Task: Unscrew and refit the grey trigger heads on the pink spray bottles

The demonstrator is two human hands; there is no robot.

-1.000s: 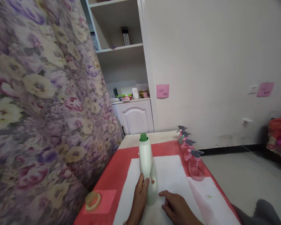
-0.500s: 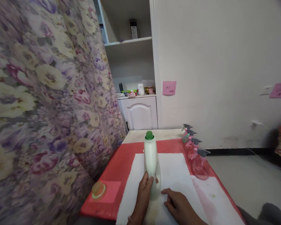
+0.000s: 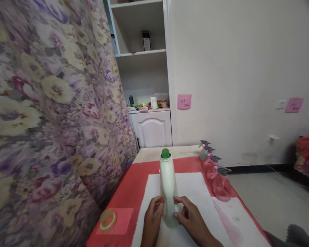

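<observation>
A tall pale green bottle [image 3: 168, 178] with a green spout in its uncapped neck stands upright on a white sheet [image 3: 189, 181]. My left hand [image 3: 152, 218] touches its lower left side with curled fingers. My right hand [image 3: 192, 218] is at the lower right side, fingertips on the bottle. Both hands hold the bottle between them. A round translucent cap [image 3: 107, 220] rests on a pink paper [image 3: 124, 219] at the table's left.
Several pink spray bottles [image 3: 221, 188] with grey triggers stand in a row along the right edge of the red tablecloth [image 3: 123, 183]. A floral curtain [image 3: 54, 120] hangs at the left. Behind are a white cabinet [image 3: 154, 128] and wall.
My right hand has moved to the bottle and touches it. My left hand has shifted its hold, and the bottle has turned so its handle is less visible. The view has tilted up slightly.
</observation>
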